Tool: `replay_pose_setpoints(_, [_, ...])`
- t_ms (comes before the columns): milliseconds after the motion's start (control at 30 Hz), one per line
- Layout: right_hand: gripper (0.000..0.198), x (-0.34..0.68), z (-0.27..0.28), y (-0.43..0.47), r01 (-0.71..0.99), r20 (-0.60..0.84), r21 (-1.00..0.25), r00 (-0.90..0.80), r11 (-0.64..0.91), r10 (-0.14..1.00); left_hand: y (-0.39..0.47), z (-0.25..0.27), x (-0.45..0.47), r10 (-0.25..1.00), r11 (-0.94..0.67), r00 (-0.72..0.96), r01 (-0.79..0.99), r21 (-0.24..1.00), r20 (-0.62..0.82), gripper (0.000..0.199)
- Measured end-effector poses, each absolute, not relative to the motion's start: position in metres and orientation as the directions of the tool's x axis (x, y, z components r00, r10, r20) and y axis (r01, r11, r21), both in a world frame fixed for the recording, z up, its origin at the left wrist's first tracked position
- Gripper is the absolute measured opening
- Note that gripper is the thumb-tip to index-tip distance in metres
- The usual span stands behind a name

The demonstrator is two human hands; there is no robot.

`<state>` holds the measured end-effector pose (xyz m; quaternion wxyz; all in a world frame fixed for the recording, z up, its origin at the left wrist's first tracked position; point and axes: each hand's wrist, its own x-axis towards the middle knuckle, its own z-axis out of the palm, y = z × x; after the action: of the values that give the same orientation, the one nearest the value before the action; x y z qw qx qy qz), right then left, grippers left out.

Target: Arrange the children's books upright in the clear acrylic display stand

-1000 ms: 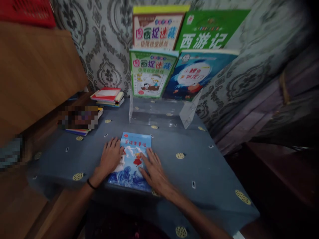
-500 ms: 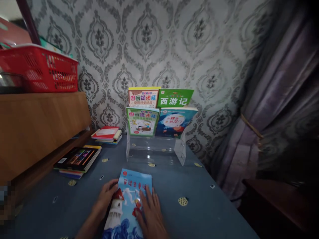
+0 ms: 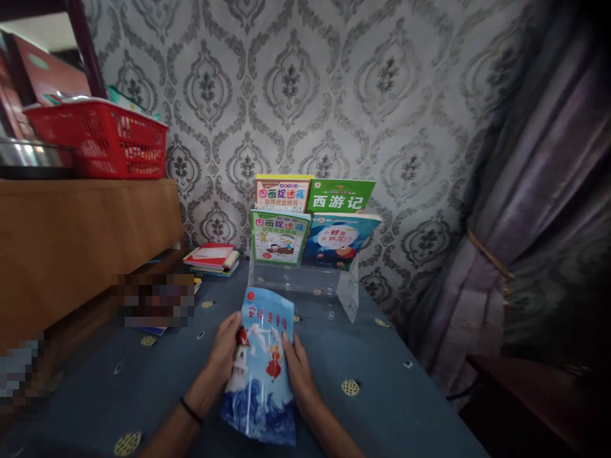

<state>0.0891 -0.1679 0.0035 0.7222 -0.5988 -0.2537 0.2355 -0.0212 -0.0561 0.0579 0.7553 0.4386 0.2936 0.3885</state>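
Observation:
A blue picture book [image 3: 260, 375] with red Chinese lettering, a lighthouse and dark blue waves is held up between my two hands, its cover facing me and slightly bowed. My left hand [image 3: 223, 343] grips its left edge, the fingers passing behind it. On the opposite edge my right hand [image 3: 298, 366] is closed, thumb on the cover. Just beyond stands a clear acrylic book rack [image 3: 351, 296]. Its upper tiers carry a brown-and-yellow book [image 3: 281, 193], a green book [image 3: 341, 196], a green-edged book [image 3: 279, 238] and a dark blue book [image 3: 341, 242]. The lowest tier shows bare plastic.
The table has a dark blue cloth [image 3: 372, 420]. Left of the rack lies a stack of books [image 3: 212, 256]; a nearer pile is blurred out. A wooden cabinet [image 3: 90, 235] carries a red basket [image 3: 119, 140] and a metal pan [image 3: 33, 156]. A purple curtain [image 3: 506, 235] hangs at right.
The blue book has been raised off the table and tilted up towards the rack. My right hand has shifted from lying across the cover to gripping the right edge. The view has swung slightly left.

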Motion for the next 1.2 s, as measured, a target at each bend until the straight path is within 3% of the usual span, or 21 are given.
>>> replay_pose_setpoints(100, [0.056, 0.092, 0.033, -0.159, -0.003, 0.202, -0.955, 0.724, 0.297, 0.659, -0.049, 0.064, -0.016, 0.857, 0.176, 0.513, -0.361, 0.916, 0.037, 0.059])
replay_pose_setpoints(267, [0.055, 0.100, 0.053, -0.151, 0.374, 0.544, -0.837, 0.649, 0.399, 0.531, -0.035, 0.061, -0.009, 0.875, -0.072, 0.418, -0.387, 0.919, 0.245, 0.067])
replay_pose_setpoints(367, [0.057, 0.107, 0.043, -0.153, 0.463, 0.610, -0.792, 0.627, 0.398, 0.484, -0.031, 0.052, -0.006, 0.851, -0.153, 0.419, -0.382, 0.912, 0.318, 0.064])
replay_pose_setpoints(633, [0.043, 0.104, 0.013, -0.169, 0.439, 0.516, -0.856, 0.686, 0.274, 0.512, -0.036, 0.037, -0.005, 0.798, -0.226, 0.465, -0.358, 0.906, 0.383, 0.057])
replay_pose_setpoints(867, [0.036, 0.101, 0.019, -0.175, 0.409, 0.479, -0.877, 0.709, 0.252, 0.517, -0.039, 0.038, -0.013, 0.810, -0.182, 0.492, -0.306, 0.934, 0.320, 0.046])
replay_pose_setpoints(1100, [0.032, 0.103, 0.029, -0.176, 0.321, 0.452, -0.886, 0.760, 0.335, 0.466, -0.034, 0.031, -0.014, 0.856, -0.131, 0.465, -0.226, 0.965, 0.225, 0.040])
replay_pose_setpoints(1200, [0.038, 0.104, 0.038, -0.174, 0.139, 0.351, -0.906, 0.776, 0.401, 0.524, -0.032, 0.026, -0.011, 0.868, -0.063, 0.469, -0.221, 0.973, 0.162, 0.046])
